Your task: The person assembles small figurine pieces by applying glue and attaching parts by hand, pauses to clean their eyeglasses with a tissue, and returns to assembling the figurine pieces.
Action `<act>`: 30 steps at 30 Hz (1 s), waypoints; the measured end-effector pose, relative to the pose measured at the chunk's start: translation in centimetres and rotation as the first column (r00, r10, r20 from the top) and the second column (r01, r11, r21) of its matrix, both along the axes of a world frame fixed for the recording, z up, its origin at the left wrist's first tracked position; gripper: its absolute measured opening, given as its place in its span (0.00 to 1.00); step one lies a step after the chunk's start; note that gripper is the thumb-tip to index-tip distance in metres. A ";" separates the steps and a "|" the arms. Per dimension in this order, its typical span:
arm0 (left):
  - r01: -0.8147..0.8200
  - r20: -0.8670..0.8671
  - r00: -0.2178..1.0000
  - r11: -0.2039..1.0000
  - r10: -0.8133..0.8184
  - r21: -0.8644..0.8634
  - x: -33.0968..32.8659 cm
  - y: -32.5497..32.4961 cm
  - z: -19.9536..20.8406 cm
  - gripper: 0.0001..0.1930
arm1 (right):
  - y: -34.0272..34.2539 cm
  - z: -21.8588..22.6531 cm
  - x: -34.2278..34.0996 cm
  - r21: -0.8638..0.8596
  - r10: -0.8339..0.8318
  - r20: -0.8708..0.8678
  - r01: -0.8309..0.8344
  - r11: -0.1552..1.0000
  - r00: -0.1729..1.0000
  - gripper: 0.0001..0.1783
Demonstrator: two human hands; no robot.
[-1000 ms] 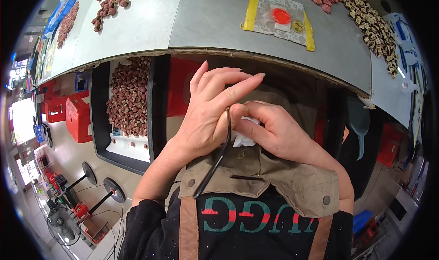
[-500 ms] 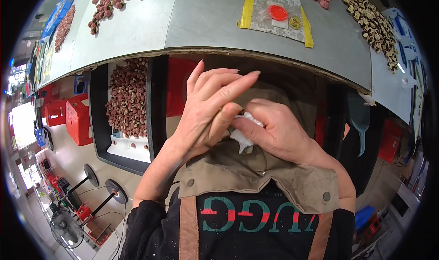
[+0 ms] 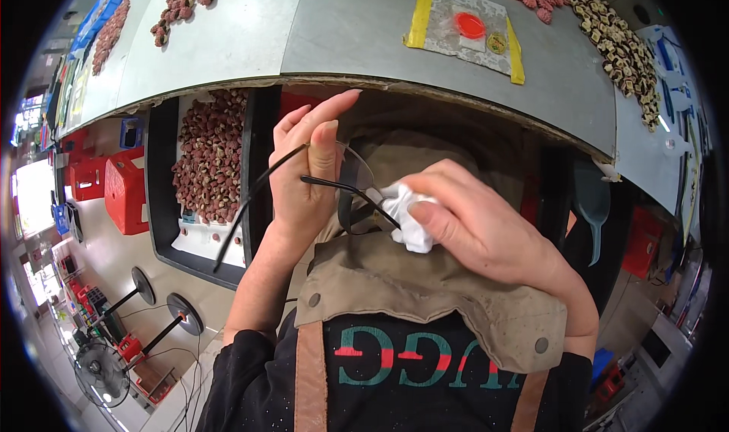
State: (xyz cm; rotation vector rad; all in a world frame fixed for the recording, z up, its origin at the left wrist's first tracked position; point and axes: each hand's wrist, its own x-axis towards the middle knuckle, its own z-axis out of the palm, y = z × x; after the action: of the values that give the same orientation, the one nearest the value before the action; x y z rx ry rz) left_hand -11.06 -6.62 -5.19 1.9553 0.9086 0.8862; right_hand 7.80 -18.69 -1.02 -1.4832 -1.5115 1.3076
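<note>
In open room over the khaki cloth apron (image 3: 380, 280), near the flat grey table's edge (image 3: 456, 92), the left hand (image 3: 300, 177) pinches thin dark-framed eyeglasses (image 3: 334, 183); the right hand (image 3: 486, 223), fingers curled, grips crumpled white tissue (image 3: 414, 227) beside them

Bright light on the flat grey metal desk (image 3: 357, 37), near edge bowed by fisheye distortion; shadow beneath; white glare (image 3: 34, 200) beyond its left end.
</note>
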 end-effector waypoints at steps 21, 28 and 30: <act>0.021 -0.036 0.999 0.847 -0.003 0.532 1.0 0.9 4.4 0.19 | 0.8 -0.2 -1.8 0.225 0.037 0.251 -0.095 0.970 0.967 0.12; 0.042 -0.070 0.997 0.882 -0.010 0.469 1.2 0.9 3.8 0.18 | 1.2 -2.1 -2.8 0.417 -0.140 0.065 0.101 0.903 0.988 0.11; 0.048 -0.096 0.995 0.895 -0.006 0.443 1.0 0.7 3.9 0.18 | 1.2 -1.9 -2.6 0.411 -0.116 0.109 0.062 0.909 0.987 0.11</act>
State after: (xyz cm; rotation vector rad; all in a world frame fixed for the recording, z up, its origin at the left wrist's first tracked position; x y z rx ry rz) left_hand -10.03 -5.92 -1.33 2.4114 0.7730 1.0663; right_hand 5.23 -17.52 -2.93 -1.3635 -1.6573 0.7885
